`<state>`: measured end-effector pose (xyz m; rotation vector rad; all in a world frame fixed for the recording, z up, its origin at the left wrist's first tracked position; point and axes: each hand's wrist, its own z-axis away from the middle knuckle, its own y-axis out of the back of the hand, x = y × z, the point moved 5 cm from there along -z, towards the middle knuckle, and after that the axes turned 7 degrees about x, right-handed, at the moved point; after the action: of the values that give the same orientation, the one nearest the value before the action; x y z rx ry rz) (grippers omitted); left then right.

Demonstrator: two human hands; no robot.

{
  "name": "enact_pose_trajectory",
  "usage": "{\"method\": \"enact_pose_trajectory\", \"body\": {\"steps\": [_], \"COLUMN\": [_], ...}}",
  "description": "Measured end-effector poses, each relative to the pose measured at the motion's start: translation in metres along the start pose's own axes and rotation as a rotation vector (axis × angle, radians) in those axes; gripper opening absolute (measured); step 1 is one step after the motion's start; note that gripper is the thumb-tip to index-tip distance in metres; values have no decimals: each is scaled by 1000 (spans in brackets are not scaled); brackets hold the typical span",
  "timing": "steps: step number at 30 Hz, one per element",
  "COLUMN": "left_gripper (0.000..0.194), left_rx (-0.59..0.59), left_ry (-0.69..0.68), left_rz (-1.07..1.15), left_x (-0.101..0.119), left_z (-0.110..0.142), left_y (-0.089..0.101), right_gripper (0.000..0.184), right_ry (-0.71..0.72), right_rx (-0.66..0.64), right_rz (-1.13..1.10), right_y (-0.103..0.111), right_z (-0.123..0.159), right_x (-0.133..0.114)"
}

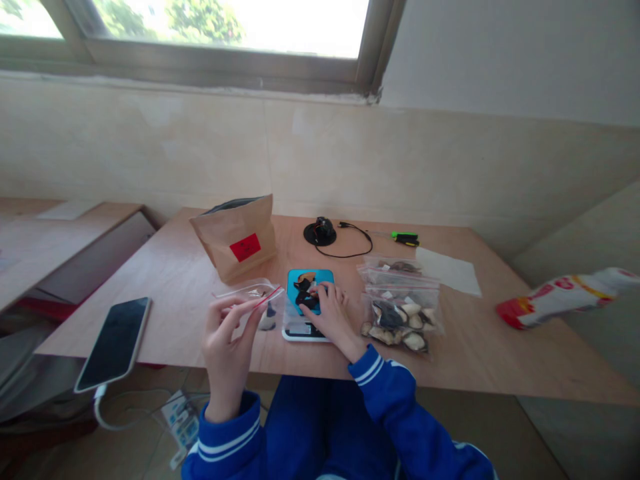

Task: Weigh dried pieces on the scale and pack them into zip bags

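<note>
My left hand (231, 333) pinches the edge of a clear zip bag (267, 298) with a red seal line, left of a small kitchen scale (299, 330). A few dark pieces show low in or behind the bag. On the scale's blue top lie dried mushroom pieces (306, 280), dark and brown. My right hand (331, 310) reaches over the scale, thumb and fingers closed about some dark pieces; its palm side is hidden. To its right, filled zip bags (403, 313) hold dark-and-white dried mushroom pieces.
A brown paper pouch (237, 243) stands open behind the left hand. A phone (115, 343) with a white cable overhangs the front edge. At the back are a black round-based device (321, 231) and a green-black tool (405, 238). Paper (453, 272) and a tilted bottle (565, 297) are right.
</note>
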<state>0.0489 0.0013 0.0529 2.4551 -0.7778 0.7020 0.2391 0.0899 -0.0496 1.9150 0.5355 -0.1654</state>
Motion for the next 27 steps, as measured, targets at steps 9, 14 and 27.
{"method": "enact_pose_trajectory", "body": {"steps": [9,14,27], "left_gripper": [9,7,12], "left_rx": [-11,-10,-178], "left_ry": [33,50,-47], "left_rz": [15,21,122], "left_x": [2,3,16], "left_z": [0,1,7], "left_y": [1,1,-12], "right_gripper": [26,27,22], "right_ry": [38,88,37], "right_rx": [-42,-39,96], "right_rz": [95,142,-389], "right_y": [-2,-8,37], "right_z": [-4,-5,-35], "right_x": [9,13,11]}}
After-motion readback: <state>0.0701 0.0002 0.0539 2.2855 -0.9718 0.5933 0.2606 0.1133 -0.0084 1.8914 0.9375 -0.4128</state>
